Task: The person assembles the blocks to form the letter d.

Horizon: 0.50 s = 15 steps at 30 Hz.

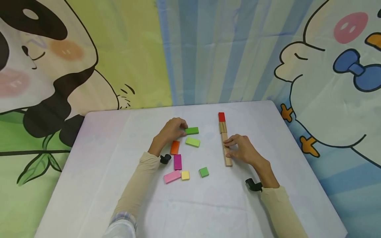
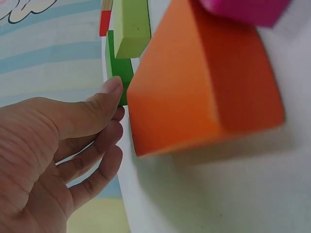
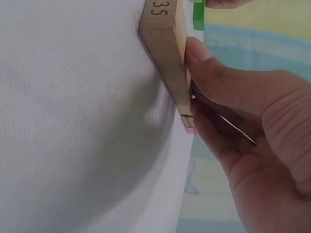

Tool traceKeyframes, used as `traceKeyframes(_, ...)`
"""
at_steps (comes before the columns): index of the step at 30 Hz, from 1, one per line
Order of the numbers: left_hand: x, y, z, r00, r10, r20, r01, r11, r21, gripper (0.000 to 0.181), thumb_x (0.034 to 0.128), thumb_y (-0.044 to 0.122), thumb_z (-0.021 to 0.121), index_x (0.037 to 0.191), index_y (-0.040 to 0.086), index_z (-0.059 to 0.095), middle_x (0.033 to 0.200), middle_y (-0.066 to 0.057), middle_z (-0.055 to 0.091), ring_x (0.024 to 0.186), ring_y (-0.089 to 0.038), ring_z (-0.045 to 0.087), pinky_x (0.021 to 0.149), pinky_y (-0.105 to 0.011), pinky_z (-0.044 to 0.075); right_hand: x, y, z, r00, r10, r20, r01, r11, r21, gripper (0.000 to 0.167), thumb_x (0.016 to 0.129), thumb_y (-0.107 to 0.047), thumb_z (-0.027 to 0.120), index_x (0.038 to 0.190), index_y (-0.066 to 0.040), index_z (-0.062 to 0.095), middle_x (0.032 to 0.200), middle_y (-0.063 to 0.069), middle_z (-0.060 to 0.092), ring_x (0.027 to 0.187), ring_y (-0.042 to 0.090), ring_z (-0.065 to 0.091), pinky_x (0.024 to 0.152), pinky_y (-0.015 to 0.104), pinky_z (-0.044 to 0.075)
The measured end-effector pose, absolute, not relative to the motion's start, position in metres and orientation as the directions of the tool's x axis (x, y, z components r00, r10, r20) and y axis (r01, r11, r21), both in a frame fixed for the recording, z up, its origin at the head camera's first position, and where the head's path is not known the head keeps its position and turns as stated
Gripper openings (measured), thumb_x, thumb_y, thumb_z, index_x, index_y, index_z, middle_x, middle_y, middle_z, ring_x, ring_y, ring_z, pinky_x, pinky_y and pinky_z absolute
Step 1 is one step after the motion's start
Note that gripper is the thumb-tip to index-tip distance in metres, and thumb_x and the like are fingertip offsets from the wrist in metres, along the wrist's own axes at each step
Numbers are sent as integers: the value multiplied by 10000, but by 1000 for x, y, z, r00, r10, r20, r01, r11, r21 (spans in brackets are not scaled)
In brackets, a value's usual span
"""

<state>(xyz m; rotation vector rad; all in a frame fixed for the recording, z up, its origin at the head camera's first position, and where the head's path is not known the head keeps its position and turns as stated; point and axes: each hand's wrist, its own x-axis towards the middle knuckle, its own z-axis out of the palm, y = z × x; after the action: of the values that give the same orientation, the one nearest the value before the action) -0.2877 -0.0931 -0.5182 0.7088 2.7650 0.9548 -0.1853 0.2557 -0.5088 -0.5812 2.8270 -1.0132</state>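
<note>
Pinching dark green block (image 1: pixel 192 131) by left end with my left hand (image 1: pixel 172 130), on white table (image 1: pixel 214 211); right hand (image 1: pixel 245 150) merely touches side of wooden block (image 1: pixel 225 148). Likely light, stiff, smooth; I'd grasp long sides.

Fingers (image 3: pixel 212 136) touching wooden block (image 3: pixel 167 51) marked 35, white tabletop (image 3: pixel 73 121), green block (image 3: pixel 198 18) beyond

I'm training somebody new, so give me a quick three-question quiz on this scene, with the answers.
1. Which block does the left hand touch: A yellow, B dark green, C pink?
2. True or false: the red block lies at the far end of the wooden row.
3. Fill in: looming largest in the left wrist view is the ____ block.

Key: 1 B, the dark green block; 2 true; 3 orange block.
</note>
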Motion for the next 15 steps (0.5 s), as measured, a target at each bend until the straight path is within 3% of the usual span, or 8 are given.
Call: traceKeyframes(15, -295, -71, -516, -879, 474, 51, 412, 702, 581, 236, 896, 99, 896, 1119, 80, 821, 1086, -55, 816, 1098, -276, 722, 1035, -493, 541, -186, 258, -511, -916, -394, 72, -352, 707, -614, 427, 787, 5, 954, 1187, 51, 813, 1268, 164, 792, 1274, 447, 675, 1126, 628, 516)
